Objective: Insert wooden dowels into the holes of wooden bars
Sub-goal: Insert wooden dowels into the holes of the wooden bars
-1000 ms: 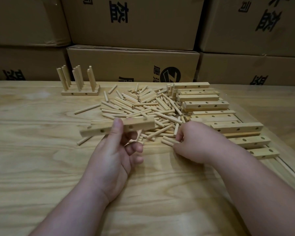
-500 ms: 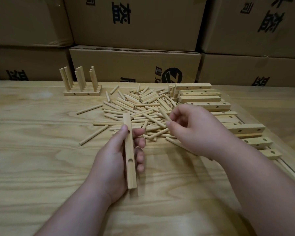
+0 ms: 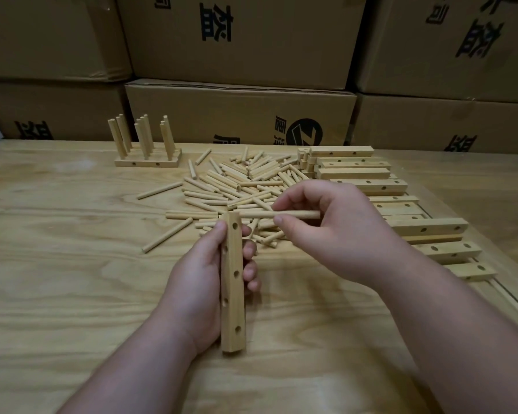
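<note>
My left hand [image 3: 204, 285] grips a wooden bar [image 3: 233, 294] that points away from me, its row of holes facing up and to the right. My right hand [image 3: 335, 234] pinches one wooden dowel [image 3: 281, 214] held level, and the dowel's left tip sits beside the far end of the bar. A heap of loose dowels [image 3: 240, 186] lies on the table just beyond both hands. Several plain bars [image 3: 431, 230] are laid in a row at the right.
At the back left stand finished bars with upright dowels [image 3: 145, 144]. Stacked cardboard boxes [image 3: 240, 115] wall off the far side of the wooden table [image 3: 57, 264]. Stray dowels [image 3: 166, 234] lie left of the heap.
My right hand lifted a dowel out of the heap and brought it level to the bar's far end. My left hand turned the bar from crosswise to lengthwise.
</note>
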`<state>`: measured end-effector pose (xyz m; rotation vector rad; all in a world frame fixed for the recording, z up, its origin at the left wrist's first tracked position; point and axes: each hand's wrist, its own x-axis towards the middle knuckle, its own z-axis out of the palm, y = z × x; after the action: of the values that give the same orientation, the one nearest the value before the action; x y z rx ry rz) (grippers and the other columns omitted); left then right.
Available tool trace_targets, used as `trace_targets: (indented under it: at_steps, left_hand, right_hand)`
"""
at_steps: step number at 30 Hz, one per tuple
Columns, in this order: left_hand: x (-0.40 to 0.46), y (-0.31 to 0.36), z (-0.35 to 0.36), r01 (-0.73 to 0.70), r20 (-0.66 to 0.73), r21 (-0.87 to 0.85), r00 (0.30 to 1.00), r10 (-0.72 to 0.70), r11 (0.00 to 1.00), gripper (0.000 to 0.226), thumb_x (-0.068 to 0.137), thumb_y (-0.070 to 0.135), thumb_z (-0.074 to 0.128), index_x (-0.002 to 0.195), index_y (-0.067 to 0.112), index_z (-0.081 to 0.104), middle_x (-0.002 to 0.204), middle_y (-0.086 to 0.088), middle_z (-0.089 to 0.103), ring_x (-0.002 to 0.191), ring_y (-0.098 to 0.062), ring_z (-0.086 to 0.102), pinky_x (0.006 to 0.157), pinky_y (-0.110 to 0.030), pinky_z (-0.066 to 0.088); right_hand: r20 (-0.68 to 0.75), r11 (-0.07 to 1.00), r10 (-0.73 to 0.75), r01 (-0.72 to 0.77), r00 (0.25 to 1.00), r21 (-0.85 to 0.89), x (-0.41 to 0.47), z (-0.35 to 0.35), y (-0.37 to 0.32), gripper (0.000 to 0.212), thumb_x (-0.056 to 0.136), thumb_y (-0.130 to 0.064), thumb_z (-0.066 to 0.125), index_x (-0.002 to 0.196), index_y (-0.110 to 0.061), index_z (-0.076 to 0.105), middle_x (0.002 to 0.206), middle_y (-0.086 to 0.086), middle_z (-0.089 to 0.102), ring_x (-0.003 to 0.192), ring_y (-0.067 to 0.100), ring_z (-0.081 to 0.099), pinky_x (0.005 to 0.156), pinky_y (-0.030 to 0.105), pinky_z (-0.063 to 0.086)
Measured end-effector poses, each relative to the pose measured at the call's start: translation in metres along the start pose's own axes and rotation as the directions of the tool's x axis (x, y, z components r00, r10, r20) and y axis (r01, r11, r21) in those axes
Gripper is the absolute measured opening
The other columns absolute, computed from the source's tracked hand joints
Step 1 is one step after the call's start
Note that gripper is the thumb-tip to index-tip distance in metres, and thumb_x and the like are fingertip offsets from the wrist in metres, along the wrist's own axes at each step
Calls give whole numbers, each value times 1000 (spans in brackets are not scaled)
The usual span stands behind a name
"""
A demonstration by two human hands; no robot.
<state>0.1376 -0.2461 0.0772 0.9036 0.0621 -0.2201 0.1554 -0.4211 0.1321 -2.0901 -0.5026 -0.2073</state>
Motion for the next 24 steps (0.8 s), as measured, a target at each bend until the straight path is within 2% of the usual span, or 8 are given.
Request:
trace_targets:
  at_steps: [5,11,16,20,24]
  left_hand:
    - [0,1,1,16,-15,22,1000,-16,1000,37,103,41,42,99,11,64,71,-4,52,55,-17,47,52,-30,43]
    - [0,-1,2,-1,-70,58,998,5,998,35,102,38,49,98,9,68,74,-5,55,59,-15,52,55,-28,48]
    - [2,-1,1,-17,-92,84,995,25,996,36,99,39,56,90,12,78,77,-5,56,61,-14,53,56,-29,49]
    - [2,-2,1,-33,-105,94,994,43,995,38,96,41,59,103,7,73,77,-4,56,61,-13,52,55,-27,51]
    - [1,-3,4,-13,-80,72,997,19,997,44,94,40,56,115,6,74,79,-4,60,65,-13,57,59,-28,53]
  right_hand:
    - [14,997,-27,28,1000,-68,-2,2,0,7,87,-26,75,89,-32,72,85,-19,68,80,1,66,65,16,52]
    - [66,997,-68,71,996,-41,-2,2,-4,7,86,-23,77,88,-30,74,80,-18,69,74,3,66,60,14,49]
    - [54,997,-64,66,996,-42,-2,5,-3,7,86,-29,77,92,-33,76,86,-23,70,82,-2,67,64,13,52]
    - [8,995,-25,26,1000,-92,-1,4,0,10,86,-37,75,96,-37,76,88,-26,70,84,-5,67,67,15,55]
    - [-42,998,-18,16,999,-61,-1,3,0,5,86,-36,75,91,-36,76,83,-22,70,79,-2,67,62,12,52]
